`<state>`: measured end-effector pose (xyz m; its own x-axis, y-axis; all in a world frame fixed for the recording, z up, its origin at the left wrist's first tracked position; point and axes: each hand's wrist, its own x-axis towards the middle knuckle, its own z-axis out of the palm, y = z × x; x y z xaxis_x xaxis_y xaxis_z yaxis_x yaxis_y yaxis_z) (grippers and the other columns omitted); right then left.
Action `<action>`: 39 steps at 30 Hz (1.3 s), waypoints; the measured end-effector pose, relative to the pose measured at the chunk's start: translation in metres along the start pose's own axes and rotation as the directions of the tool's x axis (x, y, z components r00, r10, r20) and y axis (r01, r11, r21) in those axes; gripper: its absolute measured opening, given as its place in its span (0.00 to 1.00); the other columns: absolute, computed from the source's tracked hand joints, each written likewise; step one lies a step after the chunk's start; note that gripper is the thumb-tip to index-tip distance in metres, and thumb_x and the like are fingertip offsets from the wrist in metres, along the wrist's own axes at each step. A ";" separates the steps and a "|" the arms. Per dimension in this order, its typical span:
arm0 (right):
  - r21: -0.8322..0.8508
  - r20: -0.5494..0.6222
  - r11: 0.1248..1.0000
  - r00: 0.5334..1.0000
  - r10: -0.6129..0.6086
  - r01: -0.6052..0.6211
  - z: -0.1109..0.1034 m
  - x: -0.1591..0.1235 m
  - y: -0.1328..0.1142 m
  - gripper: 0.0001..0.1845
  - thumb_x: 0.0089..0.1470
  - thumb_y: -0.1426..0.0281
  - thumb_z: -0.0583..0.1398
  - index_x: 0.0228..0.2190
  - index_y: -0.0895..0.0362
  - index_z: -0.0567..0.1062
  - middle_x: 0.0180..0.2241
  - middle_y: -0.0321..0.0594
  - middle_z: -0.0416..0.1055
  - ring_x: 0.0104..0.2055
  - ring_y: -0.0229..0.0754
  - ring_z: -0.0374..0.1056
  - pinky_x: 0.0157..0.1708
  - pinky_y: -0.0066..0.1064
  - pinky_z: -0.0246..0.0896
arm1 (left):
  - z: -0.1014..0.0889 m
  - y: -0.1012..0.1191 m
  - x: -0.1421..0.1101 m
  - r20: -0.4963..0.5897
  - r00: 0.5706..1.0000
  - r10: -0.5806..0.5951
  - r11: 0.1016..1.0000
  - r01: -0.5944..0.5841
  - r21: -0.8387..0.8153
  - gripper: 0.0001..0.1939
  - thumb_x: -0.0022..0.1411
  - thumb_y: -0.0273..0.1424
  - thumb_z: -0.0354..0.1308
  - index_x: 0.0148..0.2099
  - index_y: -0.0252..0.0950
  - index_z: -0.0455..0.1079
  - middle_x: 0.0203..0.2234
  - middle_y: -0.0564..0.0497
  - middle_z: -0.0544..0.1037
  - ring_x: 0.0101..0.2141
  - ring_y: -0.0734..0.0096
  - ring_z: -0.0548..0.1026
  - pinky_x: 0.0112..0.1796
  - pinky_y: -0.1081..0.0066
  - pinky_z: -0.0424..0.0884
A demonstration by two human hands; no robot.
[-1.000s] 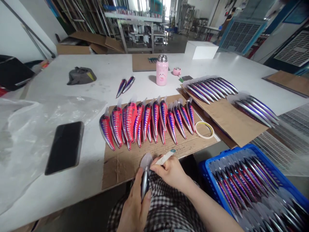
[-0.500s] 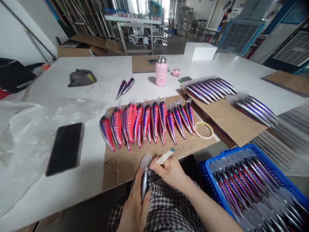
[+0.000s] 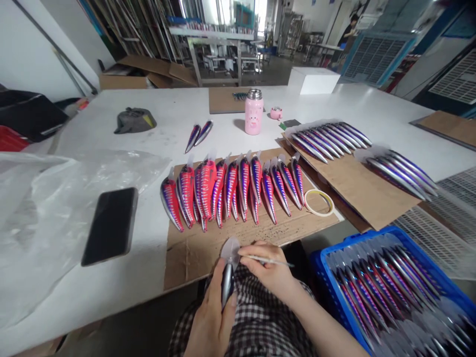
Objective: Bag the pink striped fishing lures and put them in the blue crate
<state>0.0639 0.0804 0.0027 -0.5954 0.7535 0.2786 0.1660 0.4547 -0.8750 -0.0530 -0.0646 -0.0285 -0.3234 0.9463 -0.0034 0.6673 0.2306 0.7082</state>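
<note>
My left hand (image 3: 210, 320) is closed around a silver fishing lure (image 3: 227, 282) held upright over my lap, its clear lip (image 3: 230, 248) pointing up. My right hand (image 3: 269, 270) pinches a thin flat tool (image 3: 271, 261) against that lip, the tool lying sideways and pointing right. Just beyond, on a cardboard sheet (image 3: 197, 250), lies a row of red, purple-striped lures (image 3: 230, 191). A blue crate (image 3: 390, 292) of more lures stands at my right.
A black phone (image 3: 110, 224) and clear plastic bags (image 3: 48, 198) lie at the left. A tape ring (image 3: 319, 202), a pink bottle (image 3: 254, 111), two loose lures (image 3: 198, 135) and cardboard sheets with silver lures (image 3: 330, 139) sit on the white table (image 3: 174, 111). A person stands far back.
The tool in my right hand has swung from pointing up and right to lying nearly flat, pointing right. The view has shifted slightly to the right. My left hand still holds the lure.
</note>
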 end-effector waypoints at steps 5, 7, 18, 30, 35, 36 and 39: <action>-0.131 0.134 0.975 0.978 -0.162 0.180 -0.006 -0.005 -0.008 0.08 0.55 0.70 0.56 0.32 0.55 0.76 0.27 0.39 0.76 0.31 0.40 0.69 0.34 0.30 0.65 | 0.002 -0.002 -0.001 0.002 1.000 -0.008 1.000 0.008 -0.006 0.29 0.67 0.30 0.40 0.67 0.35 0.37 0.61 0.38 0.56 0.60 0.58 0.56 0.55 0.53 0.61; -0.142 0.131 0.963 0.969 -0.211 0.229 -0.005 -0.005 -0.009 0.08 0.55 0.71 0.55 0.31 0.55 0.75 0.25 0.39 0.75 0.29 0.40 0.68 0.34 0.30 0.65 | 0.003 -0.004 0.000 0.011 1.000 0.006 1.000 -0.006 0.012 0.28 0.67 0.30 0.40 0.66 0.35 0.36 0.62 0.38 0.55 0.60 0.58 0.56 0.55 0.54 0.61; -0.060 0.254 0.970 0.943 -0.213 0.235 -0.012 -0.012 -0.007 0.07 0.54 0.70 0.56 0.34 0.54 0.75 0.30 0.38 0.76 0.36 0.41 0.68 0.39 0.31 0.64 | 0.003 -0.001 0.000 -0.016 1.000 -0.012 1.000 0.011 -0.015 0.27 0.68 0.31 0.39 0.66 0.34 0.37 0.62 0.39 0.55 0.60 0.61 0.57 0.57 0.58 0.59; -0.088 0.380 0.936 0.880 -0.286 0.342 -0.011 -0.017 0.005 0.04 0.49 0.71 0.59 0.25 0.53 0.74 0.24 0.35 0.73 0.36 0.41 0.69 0.43 0.34 0.60 | 0.004 0.010 0.002 -0.034 0.991 -0.128 0.969 0.118 -0.216 0.26 0.67 0.35 0.40 0.65 0.35 0.45 0.62 0.44 0.55 0.61 0.60 0.54 0.59 0.58 0.53; 0.146 0.024 0.987 0.998 -0.063 0.059 -0.003 -0.030 -0.001 0.05 0.50 0.71 0.61 0.31 0.54 0.78 0.29 0.38 0.76 0.34 0.40 0.70 0.36 0.31 0.64 | -0.016 0.026 0.003 0.061 0.939 -0.338 0.737 0.304 -0.604 0.28 0.63 0.41 0.49 0.63 0.39 0.54 0.55 0.45 0.67 0.48 0.56 0.71 0.47 0.62 0.69; 0.220 -0.067 0.975 0.998 -0.011 0.025 0.000 -0.033 -0.003 0.06 0.51 0.70 0.60 0.32 0.54 0.78 0.28 0.39 0.75 0.33 0.40 0.70 0.34 0.31 0.65 | -0.021 0.029 0.003 0.143 0.915 -0.377 0.624 0.365 -0.691 0.29 0.61 0.42 0.52 0.63 0.41 0.54 0.50 0.45 0.72 0.37 0.60 0.76 0.36 0.66 0.74; 0.344 -0.204 0.939 0.977 0.070 0.005 0.007 -0.044 -0.007 0.08 0.53 0.69 0.58 0.34 0.54 0.77 0.27 0.39 0.74 0.31 0.41 0.70 0.32 0.31 0.65 | -0.030 0.037 0.005 0.317 0.880 -0.355 0.337 0.436 -0.834 0.33 0.59 0.44 0.54 0.64 0.44 0.50 0.33 0.47 0.77 0.15 0.76 0.67 0.15 0.75 0.62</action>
<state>0.0831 0.0409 -0.0062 -0.4097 0.8643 0.2919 -0.1172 0.2675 -0.9564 -0.0505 -0.0585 0.0190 -0.3085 0.8224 -0.4779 -0.4759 0.3016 0.8262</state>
